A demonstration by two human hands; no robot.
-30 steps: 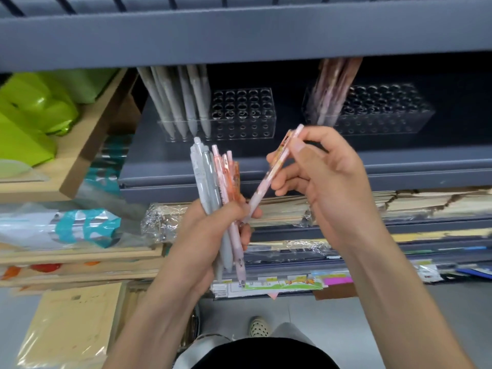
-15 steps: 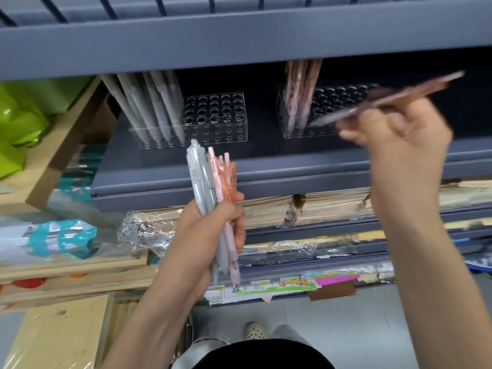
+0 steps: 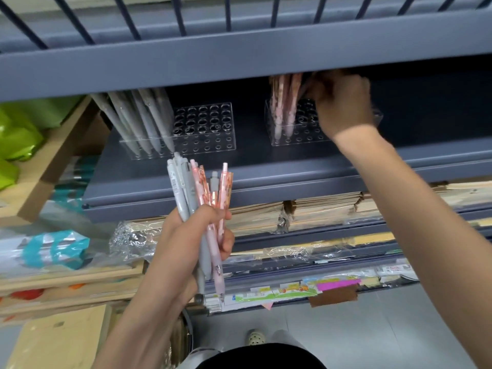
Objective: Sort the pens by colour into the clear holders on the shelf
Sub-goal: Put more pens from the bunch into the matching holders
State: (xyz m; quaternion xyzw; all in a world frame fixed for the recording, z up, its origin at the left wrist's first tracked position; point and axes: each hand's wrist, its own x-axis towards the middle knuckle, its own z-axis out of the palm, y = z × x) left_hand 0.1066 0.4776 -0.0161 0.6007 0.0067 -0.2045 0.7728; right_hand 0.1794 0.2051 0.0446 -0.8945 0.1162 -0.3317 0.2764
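Green packs (image 3: 16,139), wrapped paper stacks (image 3: 319,209), grey floor (image 3: 372,328).

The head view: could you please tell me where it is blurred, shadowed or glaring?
Head view: the right hand is motion-blurred, in shadow under the upper shelf; the left hand and its pens are sharp; the plastic wrap below glints.

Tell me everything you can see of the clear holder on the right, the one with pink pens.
The right holder is a clear plastic block with rows of round holes, flat on the grey shelf. A few pink pens stand leaning in its left-end holes. The right hand reaches over its middle, hiding part; what the fingers hold is blurred.
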